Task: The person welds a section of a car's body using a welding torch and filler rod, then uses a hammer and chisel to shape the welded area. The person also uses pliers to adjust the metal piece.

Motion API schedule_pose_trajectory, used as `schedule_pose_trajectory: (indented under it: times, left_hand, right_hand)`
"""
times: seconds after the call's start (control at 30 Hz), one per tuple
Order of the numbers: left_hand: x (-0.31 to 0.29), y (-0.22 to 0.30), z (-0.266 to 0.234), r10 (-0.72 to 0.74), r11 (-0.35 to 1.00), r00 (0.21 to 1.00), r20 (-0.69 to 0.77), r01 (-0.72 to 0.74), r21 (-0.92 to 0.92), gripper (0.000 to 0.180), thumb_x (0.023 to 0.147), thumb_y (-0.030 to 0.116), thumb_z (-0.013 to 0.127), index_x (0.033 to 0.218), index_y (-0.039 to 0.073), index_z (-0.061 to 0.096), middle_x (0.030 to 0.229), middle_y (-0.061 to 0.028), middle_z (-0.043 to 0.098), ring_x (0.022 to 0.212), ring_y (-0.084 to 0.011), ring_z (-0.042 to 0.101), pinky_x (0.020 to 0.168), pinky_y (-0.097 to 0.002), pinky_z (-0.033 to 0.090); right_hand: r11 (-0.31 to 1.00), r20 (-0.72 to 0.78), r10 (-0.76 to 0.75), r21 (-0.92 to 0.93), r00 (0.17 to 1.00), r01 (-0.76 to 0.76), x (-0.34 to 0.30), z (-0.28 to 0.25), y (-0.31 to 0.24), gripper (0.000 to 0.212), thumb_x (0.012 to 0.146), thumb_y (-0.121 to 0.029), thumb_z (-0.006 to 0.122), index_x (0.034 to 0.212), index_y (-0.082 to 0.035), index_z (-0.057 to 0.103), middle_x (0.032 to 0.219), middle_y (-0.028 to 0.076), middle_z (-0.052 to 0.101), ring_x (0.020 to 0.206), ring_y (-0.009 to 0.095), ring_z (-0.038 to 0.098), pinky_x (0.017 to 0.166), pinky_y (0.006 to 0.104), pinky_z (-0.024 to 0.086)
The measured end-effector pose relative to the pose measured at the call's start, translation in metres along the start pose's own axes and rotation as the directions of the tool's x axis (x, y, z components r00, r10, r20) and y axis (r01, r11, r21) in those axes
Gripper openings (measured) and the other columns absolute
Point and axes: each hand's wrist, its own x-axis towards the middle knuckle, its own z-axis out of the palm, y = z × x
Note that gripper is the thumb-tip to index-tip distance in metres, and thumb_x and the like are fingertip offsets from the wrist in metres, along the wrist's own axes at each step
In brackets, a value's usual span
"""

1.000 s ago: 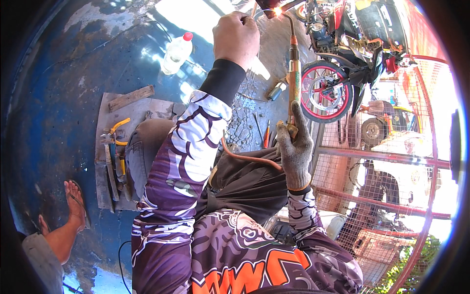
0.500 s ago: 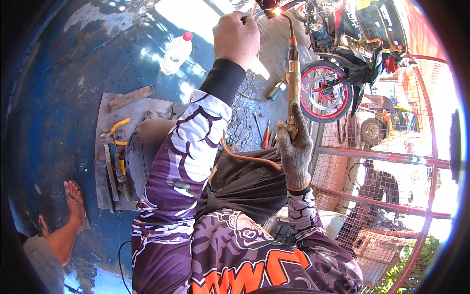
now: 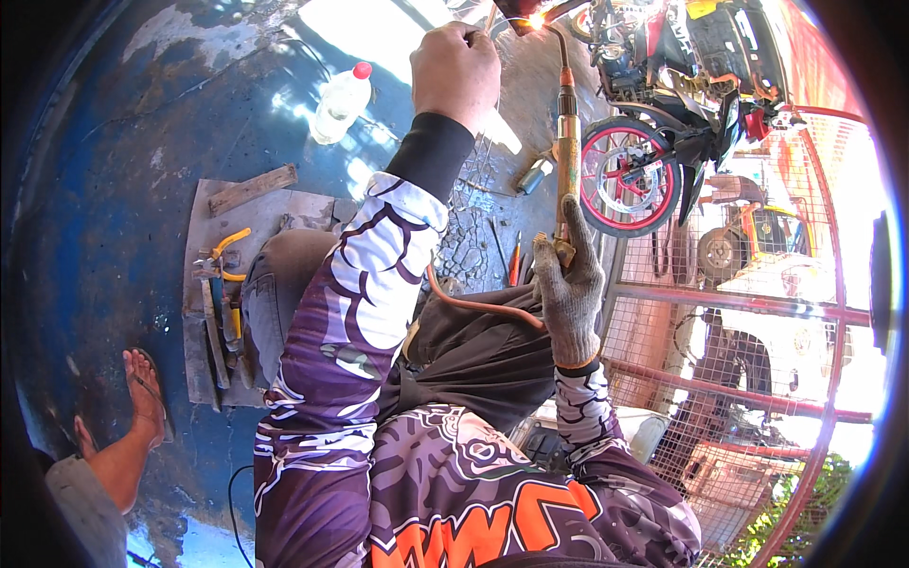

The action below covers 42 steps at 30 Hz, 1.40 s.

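Observation:
My bare left hand [image 3: 456,78] is closed in a pinch at the top of the view. A thin rod [image 3: 509,20] seems to run from its fingers toward a bright glow [image 3: 537,20]; the grip itself is mostly hidden. In a grey knit glove, my right hand [image 3: 574,293] is wrapped round the base of a brass gas welding torch [image 3: 568,142]. The torch's bent tip reaches up to the glow, at the edge of a dark, reddish workpiece [image 3: 523,8] cut off by the frame. An orange-brown hose [image 3: 488,306] crosses my lap below the torch.
Pliers with yellow handles [image 3: 227,254] and other tools lie on a board [image 3: 204,379] at left. A red-capped bottle [image 3: 341,104] stands beyond. Motorcycles, one with a pink-rimmed wheel [image 3: 627,177], and a wire mesh fence [image 3: 729,303] are at right. Another person's foot [image 3: 145,398] is at lower left.
My left hand has shifted very slightly to the left. The torch and my right hand hold nearly still, and the glow stays at the workpiece's edge.

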Motion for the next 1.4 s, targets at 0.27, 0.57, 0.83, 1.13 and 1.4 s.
schedule_pose_trajectory:
  times: [0.27, 0.57, 0.83, 1.13, 1.4]
  left_hand:
    - [0.0001, 0.0001, 0.0004, -0.025, 1.000, 1.000, 0.014, 0.025, -0.004, 0.030, 0.098, 0.020, 0.059, 0.100, -0.003, 0.078, 0.085, -0.0256, 0.076, 0.082, -0.0412, 0.076, 0.082, -0.0467, 0.060]
    - [-0.0005, 0.0023, 0.0000, -0.037, 0.999, 0.999, 0.010, 0.038, -0.019, 0.030, 0.098, 0.020, 0.059, 0.099, -0.003, 0.077, 0.086, -0.0257, 0.076, 0.082, -0.0421, 0.075, 0.082, -0.0473, 0.060]
    - [0.0004, -0.0003, 0.0008, 0.011, 0.999, 1.000, 0.001, -0.011, -0.031, 0.030, 0.099, 0.019, 0.058, 0.097, -0.004, 0.077, 0.081, -0.0234, 0.075, 0.074, -0.0389, 0.076, 0.079, -0.0456, 0.061]
    - [0.0009, 0.0005, 0.0017, -0.049, 0.998, 0.998, 0.034, 0.050, -0.039, 0.030, 0.098, 0.020, 0.060, 0.101, -0.004, 0.077, 0.088, -0.0270, 0.076, 0.084, -0.0427, 0.076, 0.083, -0.0471, 0.060]
    - [0.0025, -0.0015, 0.0032, -0.039, 0.999, 0.999, 0.027, 0.039, -0.026, 0.031, 0.098, 0.019, 0.060, 0.103, -0.005, 0.077, 0.093, -0.0287, 0.076, 0.089, -0.0439, 0.076, 0.086, -0.0473, 0.060]
  right_hand:
    - [1.000, 0.010, 0.009, -0.005, 1.000, -0.009, 0.0010, -0.0006, -0.0024, 0.061, 0.096, -0.002, 0.069, 0.155, -0.003, 0.052, 0.094, -0.001, 0.066, 0.073, 0.003, 0.048, 0.064, 0.0229, 0.048]
    - [1.000, -0.005, -0.021, 0.005, 1.000, 0.021, 0.0016, 0.0005, -0.0029, 0.062, 0.095, -0.002, 0.070, 0.154, -0.003, 0.054, 0.084, -0.004, 0.059, 0.070, 0.003, 0.045, 0.061, 0.0222, 0.046]
    - [1.000, -0.003, -0.011, 0.018, 1.000, 0.011, 0.0024, 0.0002, -0.0016, 0.061, 0.095, -0.002, 0.069, 0.154, -0.003, 0.054, 0.087, -0.003, 0.062, 0.070, 0.003, 0.045, 0.061, 0.0218, 0.045]
    - [0.998, -0.013, -0.042, 0.053, 0.999, 0.043, 0.0036, 0.0022, -0.0018, 0.061, 0.095, -0.001, 0.068, 0.154, -0.003, 0.053, 0.093, -0.001, 0.066, 0.071, 0.003, 0.047, 0.063, 0.0224, 0.047]
    - [0.999, 0.008, -0.007, 0.037, 1.000, 0.007, 0.0030, -0.0001, 0.0005, 0.062, 0.095, 0.000, 0.067, 0.155, -0.003, 0.053, 0.088, -0.003, 0.063, 0.070, 0.002, 0.045, 0.061, 0.0221, 0.045]
